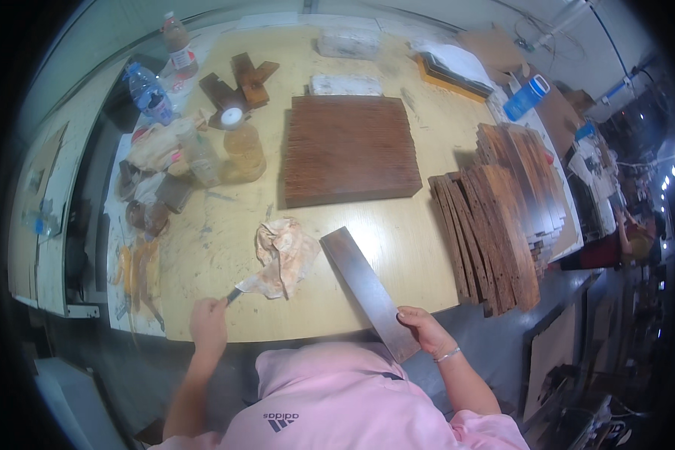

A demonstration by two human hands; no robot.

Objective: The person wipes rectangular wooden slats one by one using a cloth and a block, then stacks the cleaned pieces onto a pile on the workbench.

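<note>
At the table's front edge, my left hand (208, 327) is closed around the dark handle of a small tool (235, 295), possibly a putty knife. Its far end meets a crumpled, stained cloth (283, 251), and its tip cannot be made out. My right hand (424, 330) grips the near end of a flat brown wooden board (369, 289), thumb on top. That board slants away to the left, its far end over the table. Beyond it lies a neat block of stacked dark brown boards (351, 146).
Loose boards (495, 217) are piled at the right edge. On the left stand a lidded jar of amber liquid (245, 150), plastic bottles (150, 94) and rags (157, 150). Wood offcuts (240, 82) lie behind them. A blue bottle (526, 97) stands far right; another person (634, 240) is beyond.
</note>
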